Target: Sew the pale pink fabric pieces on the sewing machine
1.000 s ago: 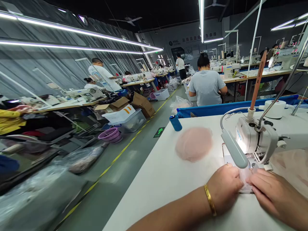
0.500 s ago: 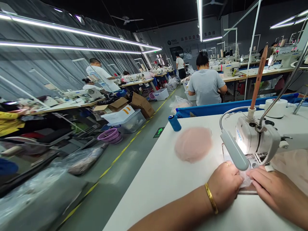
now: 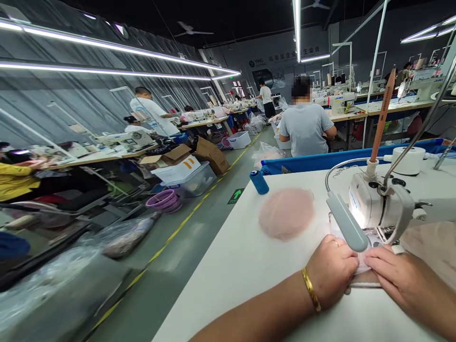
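A white sewing machine (image 3: 366,199) stands on the table, its lamp lighting the needle area. Below its grey lamp arm (image 3: 347,223), my left hand (image 3: 331,270) is closed with its fingers curled on a piece of sheer pale fabric (image 3: 364,267). My right hand (image 3: 404,275) pinches the same fabric from the other side, fingers together beside the presser foot. The fingertips of both hands nearly meet, and they partly cover the fabric. Flat on the table to the left lies a round pink sheer fabric piece (image 3: 287,213).
A blue thread cone (image 3: 259,182) stands at the table's far left corner. A brown pencil (image 3: 384,114) sticks up from the machine head, with a white roll (image 3: 408,160) behind. Beyond the table, a person in a grey shirt (image 3: 306,126) sits. A purple basket (image 3: 164,201) is on the aisle floor.
My left hand has shifted slightly up and left, still on the fabric. My right hand stays almost in place. The head view has moved a little.
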{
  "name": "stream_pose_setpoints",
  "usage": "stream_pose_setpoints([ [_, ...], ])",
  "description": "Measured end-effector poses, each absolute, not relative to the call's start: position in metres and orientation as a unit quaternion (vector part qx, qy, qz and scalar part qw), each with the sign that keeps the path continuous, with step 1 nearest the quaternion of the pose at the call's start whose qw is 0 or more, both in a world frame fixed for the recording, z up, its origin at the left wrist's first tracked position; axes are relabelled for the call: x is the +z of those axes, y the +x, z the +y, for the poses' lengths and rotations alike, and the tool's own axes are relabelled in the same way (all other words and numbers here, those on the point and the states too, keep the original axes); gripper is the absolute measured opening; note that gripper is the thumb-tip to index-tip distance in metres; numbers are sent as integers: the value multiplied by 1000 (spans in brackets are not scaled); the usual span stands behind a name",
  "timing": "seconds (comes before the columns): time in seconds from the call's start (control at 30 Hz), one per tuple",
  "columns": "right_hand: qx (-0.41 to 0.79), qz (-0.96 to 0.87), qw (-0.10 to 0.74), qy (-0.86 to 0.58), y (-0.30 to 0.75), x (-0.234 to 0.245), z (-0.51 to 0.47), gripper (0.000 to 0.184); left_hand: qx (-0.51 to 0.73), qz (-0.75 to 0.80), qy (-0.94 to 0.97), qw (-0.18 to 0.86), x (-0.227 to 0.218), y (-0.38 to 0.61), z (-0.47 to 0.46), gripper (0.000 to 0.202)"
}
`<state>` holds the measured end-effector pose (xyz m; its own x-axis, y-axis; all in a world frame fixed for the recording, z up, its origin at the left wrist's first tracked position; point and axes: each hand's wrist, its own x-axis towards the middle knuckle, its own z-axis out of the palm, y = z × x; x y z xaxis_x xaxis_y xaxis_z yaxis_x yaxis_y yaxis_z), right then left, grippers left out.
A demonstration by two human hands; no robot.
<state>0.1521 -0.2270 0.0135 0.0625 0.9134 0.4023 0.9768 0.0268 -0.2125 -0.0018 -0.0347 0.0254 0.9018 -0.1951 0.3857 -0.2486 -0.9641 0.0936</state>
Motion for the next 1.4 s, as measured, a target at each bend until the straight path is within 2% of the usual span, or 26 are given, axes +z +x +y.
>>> stream_pose_setpoints([
  [0.47, -63, -670, 222, -706, 150, 24, -221, 40, 206, -110, 970, 61, 27, 3, -33, 20],
  [0.7, -89, -648, 208, -727, 162, 6, -220, 38, 189, -63, 977, 74, 31, 8, -33, 22],
  [1.13, -139, -628, 194, -741, 164, -5, -222, 41, 197, -76, 977, 39, 23, 13, -22, 14],
  [1.4, -120, -635, 188, -740, 165, -9, -222, 40, 184, -76, 979, 34, 26, 12, -21, 16],
])
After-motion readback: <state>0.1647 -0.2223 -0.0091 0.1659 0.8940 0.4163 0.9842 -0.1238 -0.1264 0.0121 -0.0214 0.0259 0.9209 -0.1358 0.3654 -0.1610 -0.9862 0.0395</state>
